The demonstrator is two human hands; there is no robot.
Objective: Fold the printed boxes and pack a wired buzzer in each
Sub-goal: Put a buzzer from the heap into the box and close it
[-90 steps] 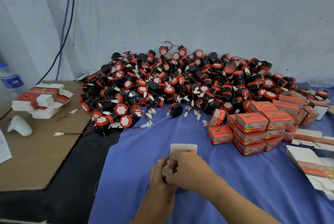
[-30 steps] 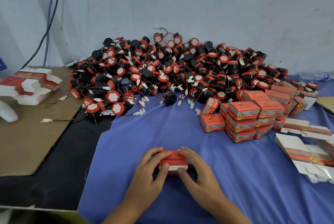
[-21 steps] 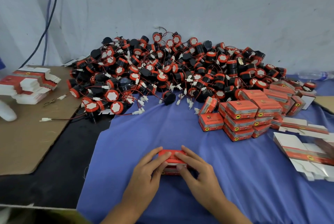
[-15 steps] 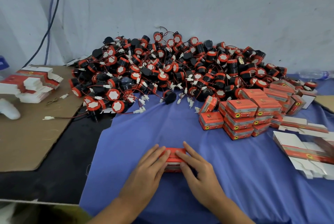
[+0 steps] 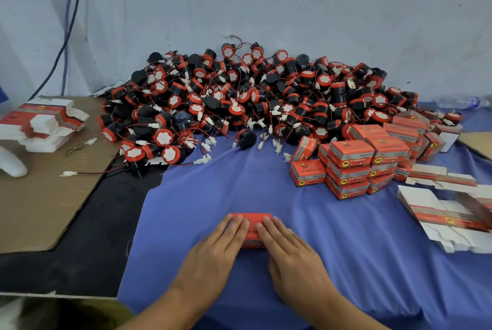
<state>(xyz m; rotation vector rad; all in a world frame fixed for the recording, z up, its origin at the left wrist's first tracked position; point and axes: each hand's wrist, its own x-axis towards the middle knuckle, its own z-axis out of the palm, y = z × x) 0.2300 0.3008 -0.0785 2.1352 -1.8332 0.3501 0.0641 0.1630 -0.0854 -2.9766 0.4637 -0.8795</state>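
Observation:
A small red printed box [image 5: 252, 223] lies closed on the blue cloth [image 5: 346, 244] in front of me. My left hand [image 5: 213, 252] and my right hand [image 5: 290, 255] lie flat on either side of it, straight fingertips pressing down on its top. A big heap of black and red wired buzzers [image 5: 253, 100] fills the back of the table. Packed red boxes [image 5: 351, 164] are stacked at the right.
Flat unfolded box blanks [image 5: 447, 215] lie at the right edge, and another stack of blanks [image 5: 42, 124] sits on brown cardboard [image 5: 40, 196] at the left. A white object [image 5: 10, 162] rests on the cardboard. A loose buzzer wire [image 5: 80, 173] trails there.
Three seconds ago both hands were folding a white-flapped box held upright. It now lies closed on the cloth, and the fingers have straightened and flattened onto its top.

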